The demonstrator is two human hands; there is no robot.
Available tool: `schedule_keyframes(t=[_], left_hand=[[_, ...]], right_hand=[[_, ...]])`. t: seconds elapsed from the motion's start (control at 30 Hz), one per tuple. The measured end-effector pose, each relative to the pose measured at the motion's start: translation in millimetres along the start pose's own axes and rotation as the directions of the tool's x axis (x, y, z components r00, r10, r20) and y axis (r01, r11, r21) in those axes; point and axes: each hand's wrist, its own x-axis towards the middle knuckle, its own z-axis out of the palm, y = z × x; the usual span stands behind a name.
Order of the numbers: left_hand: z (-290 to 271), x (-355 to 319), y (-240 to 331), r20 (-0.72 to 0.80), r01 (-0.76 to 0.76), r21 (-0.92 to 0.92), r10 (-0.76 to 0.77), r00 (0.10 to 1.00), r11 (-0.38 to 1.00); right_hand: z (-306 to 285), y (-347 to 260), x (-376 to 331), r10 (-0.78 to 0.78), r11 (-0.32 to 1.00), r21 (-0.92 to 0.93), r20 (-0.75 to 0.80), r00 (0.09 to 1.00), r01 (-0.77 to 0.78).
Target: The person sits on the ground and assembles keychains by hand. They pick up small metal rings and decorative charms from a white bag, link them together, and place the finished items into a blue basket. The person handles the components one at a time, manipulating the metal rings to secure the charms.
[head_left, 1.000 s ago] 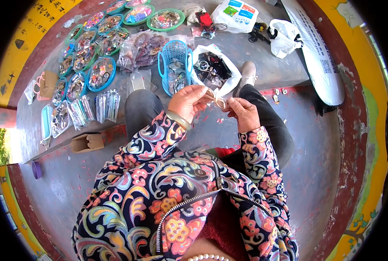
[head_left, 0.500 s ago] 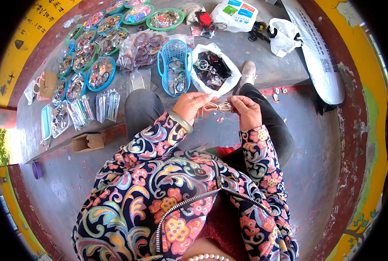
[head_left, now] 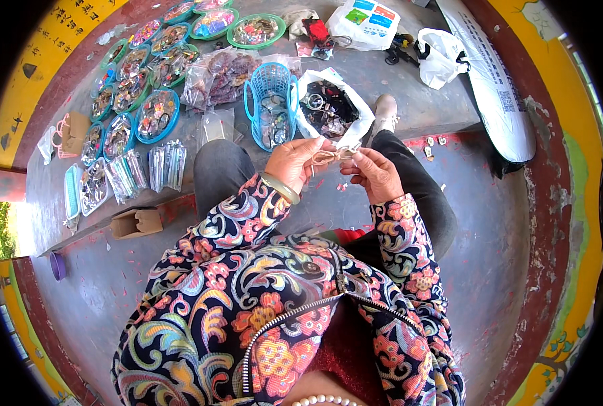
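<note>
Between my two hands is a small looped bundle of light tan cord (head_left: 325, 158), shaped like a bow. My left hand (head_left: 291, 163) pinches its left end between thumb and fingers; a bangle circles that wrist. At the other end, my right hand (head_left: 377, 174) grips the cord with thumb and forefinger, the other fingers curled. Just beyond the hands stands a white plastic bag (head_left: 365, 116) with its mouth open, full of dark bands and small trinkets. Beside it on the left is a blue plastic basket (head_left: 272, 74) with small packaged pieces inside.
Several round trays (head_left: 158, 115) of small wares cover the raised ledge at the far left, with bundles of packaged pens (head_left: 168, 164) in front. A cardboard box (head_left: 136, 222) sits below the ledge edge. At the back right are a white bag (head_left: 442, 57) and a long white board (head_left: 487, 81).
My right hand has turned and shifted slightly left along the cord, its fingers now lower. The loops look more bunched together, closer to the right fingertips.
</note>
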Motion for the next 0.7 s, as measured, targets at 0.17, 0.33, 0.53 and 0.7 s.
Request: schedule_keyframes(t=[0.17, 0.33, 0.53, 0.7], left_hand=[[6, -2, -2, 0.014, -0.029, 0.056, 0.028, 1.000, 0.998], [5, -2, 1, -0.121, -0.063, 0.188, 0.086, 0.989, 0.980], [11, -8, 12, 0.175, 0.253, 0.023, -0.253, 0.952, 0.967], [6, -4, 8, 0.044, 0.184, 0.026, -0.185, 0.982, 0.983]], right_hand=[[1, 3, 1, -0.163, 0.985, -0.059, -0.025, 0.986, 0.162], [16, -11, -13, -0.742, 0.362, -0.753, 0.124, 0.659, 0.549], [19, -5, -17, -0.724, -0.374, -0.745, 0.607, 0.327, 0.553], [20, -7, -15, -0.732, -0.204, -0.768, 0.531, 0.426, 0.607]])
